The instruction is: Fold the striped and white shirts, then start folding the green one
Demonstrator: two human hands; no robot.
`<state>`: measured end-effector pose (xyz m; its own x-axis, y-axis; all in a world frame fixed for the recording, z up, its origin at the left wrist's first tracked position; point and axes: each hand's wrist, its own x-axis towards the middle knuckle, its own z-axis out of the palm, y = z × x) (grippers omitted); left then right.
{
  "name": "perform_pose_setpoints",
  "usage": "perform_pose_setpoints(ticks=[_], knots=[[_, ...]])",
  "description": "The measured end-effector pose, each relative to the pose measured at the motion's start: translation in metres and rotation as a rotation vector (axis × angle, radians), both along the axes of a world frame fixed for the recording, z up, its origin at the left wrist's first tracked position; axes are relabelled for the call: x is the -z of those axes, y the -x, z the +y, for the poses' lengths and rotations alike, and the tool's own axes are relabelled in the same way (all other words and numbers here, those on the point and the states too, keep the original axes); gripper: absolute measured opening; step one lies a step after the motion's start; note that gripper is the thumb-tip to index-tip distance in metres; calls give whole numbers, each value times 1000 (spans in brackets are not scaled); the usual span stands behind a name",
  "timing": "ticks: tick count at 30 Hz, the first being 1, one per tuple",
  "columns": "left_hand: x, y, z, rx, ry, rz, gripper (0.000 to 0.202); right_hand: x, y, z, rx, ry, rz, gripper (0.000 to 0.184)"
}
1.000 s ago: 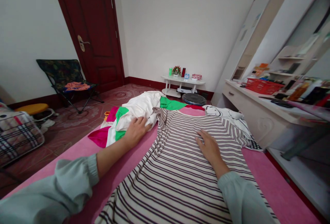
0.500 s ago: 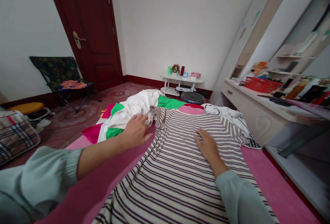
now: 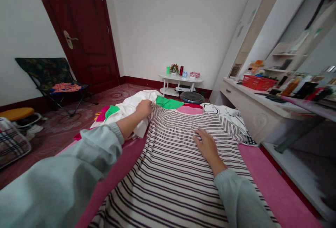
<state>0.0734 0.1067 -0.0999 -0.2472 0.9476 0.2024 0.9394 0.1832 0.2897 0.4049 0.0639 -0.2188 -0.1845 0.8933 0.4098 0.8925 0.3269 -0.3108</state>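
Observation:
A striped shirt (image 3: 168, 165), white with dark lines, lies spread out before me on a pink surface (image 3: 280, 182). At its upper left, my left hand (image 3: 144, 108) is closed on the shirt's sleeve; the fingertips are mostly hidden behind the hand. My right hand (image 3: 207, 146) rests flat on the upper part of the shirt, fingers stretched out and holding nothing. White cloth (image 3: 128, 102) lies heaped beside and beneath my left hand, with green cloth (image 3: 169, 102) beyond the shirt's collar.
A white printed garment (image 3: 223, 110) lies past the shirt's right shoulder. On the right stands a dresser (image 3: 246, 105) with a red basket (image 3: 258, 82) and bottles. A folding chair (image 3: 57, 77) and a yellow stool (image 3: 17, 114) stand left. A low white table (image 3: 181, 78) is by the wall.
My left hand has moved forward and closed on the shirt's left sleeve, which was bunched and is now drawn outward. The right hand stays on the shirt. The view has shifted slightly.

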Motion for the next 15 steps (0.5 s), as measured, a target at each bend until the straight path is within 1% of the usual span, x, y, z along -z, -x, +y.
perform_pose_setpoints(ticks=[3,5,7,11,13,15], knots=[[-14,21,14,-28,-82,-19,36,-1,0,-1,11,4,11,34],[-15,29,20,-38,-105,-46,39,-2,1,-2,17,9,16,34],[-11,33,22,-50,-118,-79,43,-5,2,-4,17,15,16,34],[-3,32,21,-62,-147,-141,48,-9,5,-7,17,12,11,33],[-5,26,20,-44,-171,-164,51,-10,5,-8,20,12,13,33],[-12,13,20,-3,-207,-184,55,-9,5,-8,21,10,13,32]])
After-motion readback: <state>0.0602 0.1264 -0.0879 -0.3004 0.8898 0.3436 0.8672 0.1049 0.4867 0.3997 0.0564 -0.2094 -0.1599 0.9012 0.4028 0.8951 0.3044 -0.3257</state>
